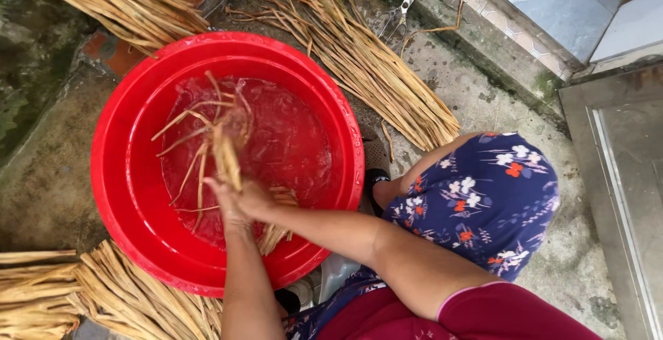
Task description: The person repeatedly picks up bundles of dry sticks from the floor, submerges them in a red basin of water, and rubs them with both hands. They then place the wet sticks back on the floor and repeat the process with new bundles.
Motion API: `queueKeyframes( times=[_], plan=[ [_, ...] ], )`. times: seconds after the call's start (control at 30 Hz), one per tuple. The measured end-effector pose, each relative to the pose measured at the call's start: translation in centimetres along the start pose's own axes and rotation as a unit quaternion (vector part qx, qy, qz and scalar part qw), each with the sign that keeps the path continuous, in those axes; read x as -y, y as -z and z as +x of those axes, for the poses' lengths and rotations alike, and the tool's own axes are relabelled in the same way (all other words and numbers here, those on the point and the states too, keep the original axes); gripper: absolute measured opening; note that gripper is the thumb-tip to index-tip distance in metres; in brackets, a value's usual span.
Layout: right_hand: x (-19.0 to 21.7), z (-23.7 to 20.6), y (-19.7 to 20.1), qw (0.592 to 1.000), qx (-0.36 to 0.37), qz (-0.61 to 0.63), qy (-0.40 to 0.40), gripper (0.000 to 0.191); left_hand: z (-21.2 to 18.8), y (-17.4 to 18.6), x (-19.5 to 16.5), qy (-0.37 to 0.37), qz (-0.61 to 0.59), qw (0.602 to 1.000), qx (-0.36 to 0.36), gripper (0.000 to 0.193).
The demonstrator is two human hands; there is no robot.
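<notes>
Here, both hands (overlapping) (238, 202) gripping reed bundle (226, 160), over basin (124, 174)

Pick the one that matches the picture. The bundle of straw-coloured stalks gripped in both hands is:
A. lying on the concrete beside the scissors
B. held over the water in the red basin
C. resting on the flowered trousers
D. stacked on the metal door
B: both hands grip the bundle of stalks above the water inside the red basin, with loose ends fanning out over the wet surface; the scissors lie apart on the concrete.
</notes>
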State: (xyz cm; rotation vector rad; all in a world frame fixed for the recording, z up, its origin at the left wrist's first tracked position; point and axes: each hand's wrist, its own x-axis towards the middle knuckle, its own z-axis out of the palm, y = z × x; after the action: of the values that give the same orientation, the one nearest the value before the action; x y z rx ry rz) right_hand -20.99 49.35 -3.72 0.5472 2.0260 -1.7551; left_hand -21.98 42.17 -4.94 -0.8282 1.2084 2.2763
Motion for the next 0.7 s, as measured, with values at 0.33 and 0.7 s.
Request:
queueKeyframes(
  times=[0.33,0.7],
  plan=[
    [-0.5,4.6,4.3,0.955,-0.116,-0.232,0.141,0.059,1.5,-2.0,4.3,0.019,0.029,0.998,0.047,0.091],
    [-0.4,5.6,4.3,0.966,-0.129,-0.192,0.111,0.053,0.5,-2.1,2.7,0.035,-0.005,0.996,0.086,0.088]
  ],
)
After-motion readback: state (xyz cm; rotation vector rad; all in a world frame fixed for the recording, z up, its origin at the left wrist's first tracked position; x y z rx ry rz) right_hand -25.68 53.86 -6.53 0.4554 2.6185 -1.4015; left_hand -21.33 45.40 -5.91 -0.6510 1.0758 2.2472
